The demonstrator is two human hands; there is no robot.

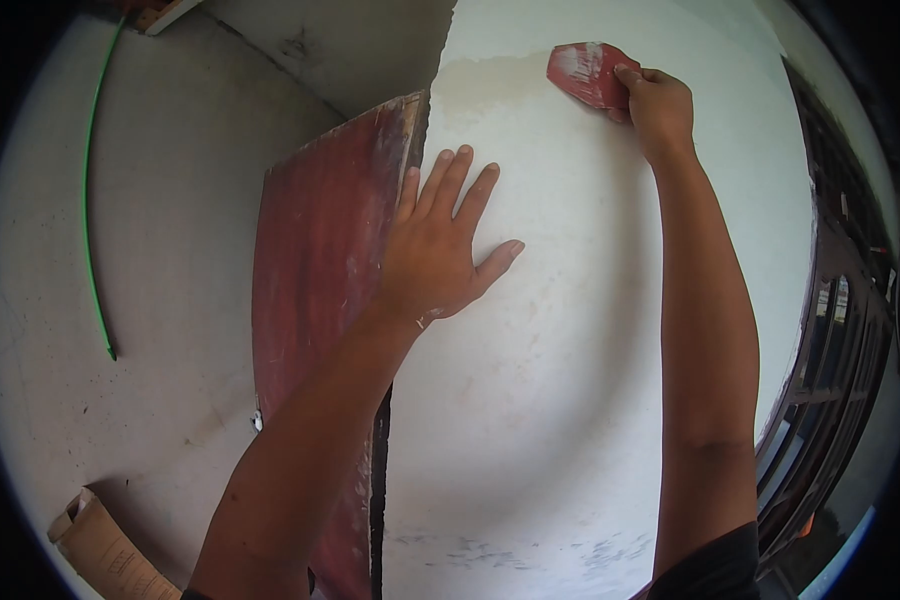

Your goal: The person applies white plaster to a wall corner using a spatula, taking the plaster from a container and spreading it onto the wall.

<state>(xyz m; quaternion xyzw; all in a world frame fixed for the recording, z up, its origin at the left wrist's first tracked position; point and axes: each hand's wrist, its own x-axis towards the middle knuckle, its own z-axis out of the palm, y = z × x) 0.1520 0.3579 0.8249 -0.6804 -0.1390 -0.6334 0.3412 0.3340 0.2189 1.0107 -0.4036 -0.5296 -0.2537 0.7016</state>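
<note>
My right hand (pixel 660 105) grips a red putty scraper (pixel 588 75) with white smears on its blade. The scraper lies against the upper part of the white wall (pixel 550 330), beside a damp-looking beige patch (pixel 485 82). Lower and to the left, my left hand (pixel 445 235) has its fingers spread, near the wall's left edge and overlapping the reddish-brown door (pixel 320 230). Whether its palm presses on the wall cannot be made out. A little white residue shows on the left wrist.
A green hose or cord (pixel 90 190) hangs on the grey wall at the left. At the bottom left stands a brown paper sack or carton (pixel 115 550). Dark window frames (pixel 830 340) run down the right side. Grey marks dot the wall's lower part.
</note>
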